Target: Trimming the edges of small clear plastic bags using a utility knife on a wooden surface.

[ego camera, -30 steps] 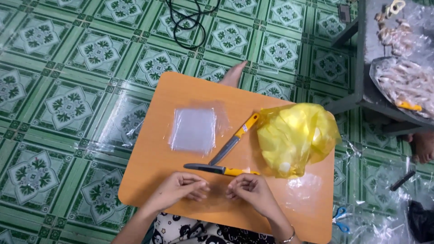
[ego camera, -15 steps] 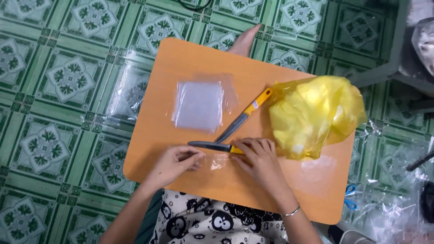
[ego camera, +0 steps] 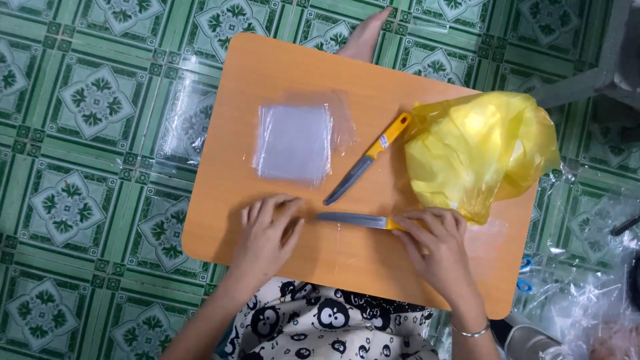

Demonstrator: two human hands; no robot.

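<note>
While two knives [ego camera: 365, 169] lie there, right hand [ego camera: 437, 247] fingers grip one handle; left hand [ego camera: 267, 233] rests open.

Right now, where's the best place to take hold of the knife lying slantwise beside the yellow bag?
Take the slanted knife by its yellow handle, probably coming from the near side. The handle points up-right toward the yellow bag, the blade down-left, and the right hand is closest.

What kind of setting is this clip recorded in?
Probably a home floor used for hand packing work: a low orange table stands on green patterned floor tiles, with a stack of clear plastic bags, two knives and a yellow plastic bag on it.
</note>
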